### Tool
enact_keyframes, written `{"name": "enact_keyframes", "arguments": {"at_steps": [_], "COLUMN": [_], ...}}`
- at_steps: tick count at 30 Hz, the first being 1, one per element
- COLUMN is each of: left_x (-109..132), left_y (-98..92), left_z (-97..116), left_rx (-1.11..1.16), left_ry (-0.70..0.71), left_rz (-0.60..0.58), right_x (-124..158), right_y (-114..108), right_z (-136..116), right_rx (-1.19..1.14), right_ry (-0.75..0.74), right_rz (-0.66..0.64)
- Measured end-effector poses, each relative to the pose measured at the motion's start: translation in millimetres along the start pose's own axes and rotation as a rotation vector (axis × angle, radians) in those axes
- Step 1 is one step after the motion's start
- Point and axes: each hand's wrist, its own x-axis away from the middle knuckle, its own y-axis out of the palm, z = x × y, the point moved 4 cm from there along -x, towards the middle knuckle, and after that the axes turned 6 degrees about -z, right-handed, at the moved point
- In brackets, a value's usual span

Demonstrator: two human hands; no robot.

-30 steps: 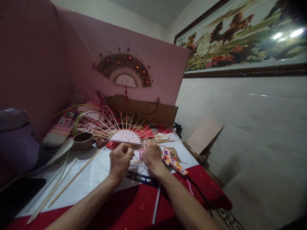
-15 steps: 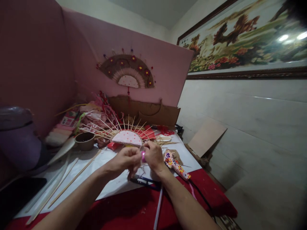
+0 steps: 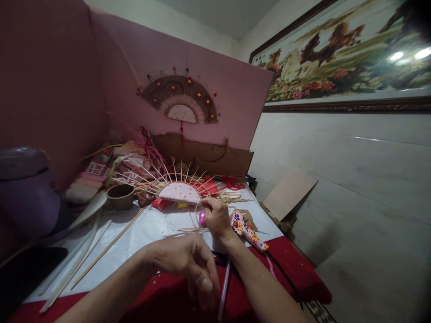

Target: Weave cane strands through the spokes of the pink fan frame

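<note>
Nearest, the left hand hangs loosely curled above red cloth; whether it holds anything, I cannot tell. Farther, the right hand, beside a shiny pink roll, pinches its fingertips together at the right corner of a dotted half-round base; exactly what they grip is unclear. Thin sticks radiate from its far edge.

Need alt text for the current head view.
A person's right hand pinches at the right corner of a dotted half-round piece fringed with sticks, above a cluttered table; the left hand hangs nearer, fingers curled. A glue gun lies to the right; a decorated fan hangs behind.
</note>
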Motion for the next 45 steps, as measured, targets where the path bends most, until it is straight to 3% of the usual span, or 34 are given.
{"name": "enact_keyframes", "arguments": {"at_steps": [2,3,4,7,10,21,45], "left_x": [2.5,8.3,13.6,25.5,30.3,19.1,18.8], "left_y": [-23.1,-38.1,-49.5,-74.5,-87.0,-87.4,-84.1], "left_z": [2.9,6.3,7.6,5.2,-0.6,-8.6,-1.8], "left_rx": [-0.144,-0.271,-0.317,-0.419,-0.514,-0.656,-0.588], "left_ry": [0.049,0.104,0.155,0.265,0.324,0.368,0.201], "left_rz": [0.360,0.642,0.829,1.158,1.303,1.265,1.250], "right_x": [0.6,0.9,1.0,1.6,2.3,4.4,5.9], "right_y": [-0.4,-0.6,-0.6,-0.1,1.4,4.1,-0.6], "right_z": [-2.1,-3.2,-4.3,-6.6,-7.3,-11.0,-16.5], "right_rx": [-0.008,-0.010,-0.011,-0.010,-0.008,-0.012,0.064], "right_ry": [-0.018,-0.026,-0.036,-0.065,-0.087,-0.146,-0.163], "right_rz": [0.002,0.002,0.001,-0.005,-0.019,-0.070,-0.104]}}
